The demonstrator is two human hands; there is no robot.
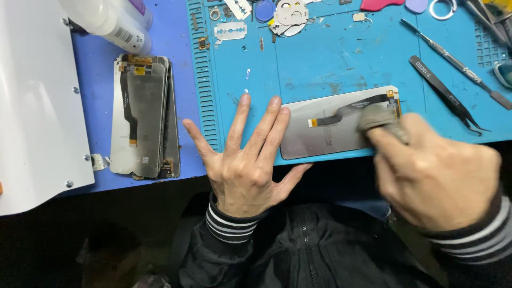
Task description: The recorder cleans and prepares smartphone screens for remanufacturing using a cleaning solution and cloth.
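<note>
1. So, the landmark is the blue mat [330, 58]; a phone screen [325, 133] lies face down at its near edge, grey back up, with a dark flex cable [346, 113] running across it.
2. Left hand [245, 165] is flat on the mat's near edge, fingers spread wide, holding nothing. The fingertips [281, 113] press on the screen's left end.
3. Right hand [432, 176] is a bit blurry, fingers pinched narrow around a grey cloth [380, 117] that sits on the screen's right end, by the orange connector.
4. Off the mat's left side there's a stack of screens [144, 114], also back up, on the darker blue table [176, 32]. A white bottle [109, 24] lies past the stack, and a white panel [37, 101] is further left.
5. On the mat's right part: black tweezers [445, 93] and a metal spudger [453, 61], well apart from the screen.
6. Along the mat's far edge: razor blades [230, 31] and small metal parts.
</note>
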